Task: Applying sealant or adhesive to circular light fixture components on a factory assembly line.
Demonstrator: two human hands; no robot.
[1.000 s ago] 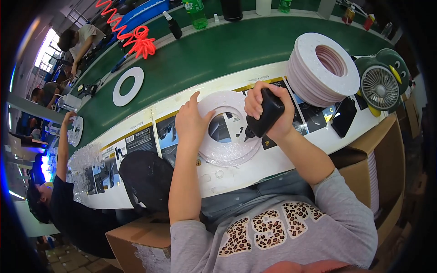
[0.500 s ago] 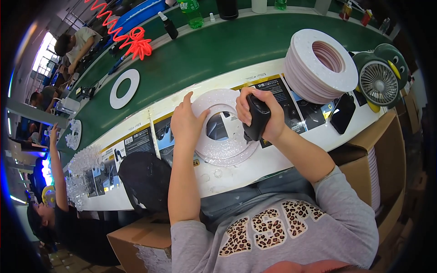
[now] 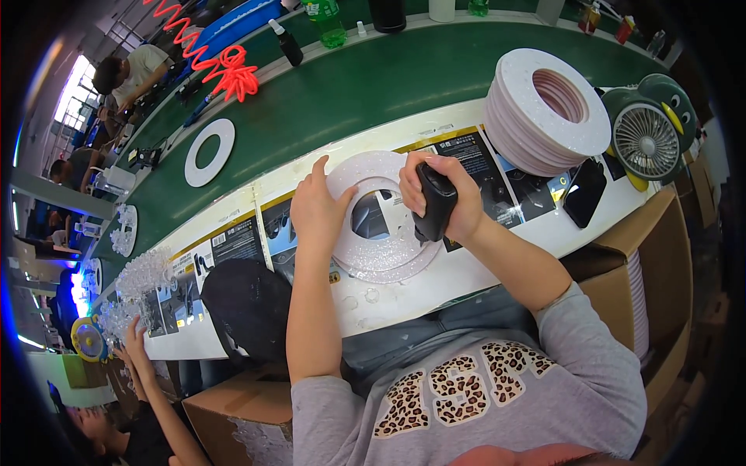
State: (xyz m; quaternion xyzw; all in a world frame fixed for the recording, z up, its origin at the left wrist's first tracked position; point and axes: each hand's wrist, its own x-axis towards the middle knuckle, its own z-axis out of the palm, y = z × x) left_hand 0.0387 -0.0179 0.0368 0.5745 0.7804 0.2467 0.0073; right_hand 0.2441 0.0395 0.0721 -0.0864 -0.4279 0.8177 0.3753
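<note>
Two flat white glittery rings (image 3: pixel 381 266) lie one over the other, slightly offset, on the table in front of me. My left hand (image 3: pixel 317 208) rests at their left side, its fingers stretched out and apart, the thumb over the upper ring. My right hand (image 3: pixel 464 203) is wrapped round a black pistol-grip power tool (image 3: pixel 436 203). The tool's lower end is at the right part of the rings; its tip is hidden. Printed cardboard sheets (image 3: pixel 482 167) lie beneath and around the rings, showing through the centre hole.
A tall stack of white rings (image 3: pixel 517 124) stands at the right, beside a fan (image 3: pixel 649 140) and a phone (image 3: pixel 584 194). Clear plastic pieces (image 3: pixel 144 276) and a black cap (image 3: pixel 245 307) lie left. Another ring (image 3: pixel 210 152) sits on the green surface (image 3: pixel 342 93). Cardboard boxes (image 3: pixel 672 256) flank me.
My right hand and the tool have shifted very slightly left; my left hand stays put. The co-worker at the left has lowered a raised arm toward the clear plastic pieces.
</note>
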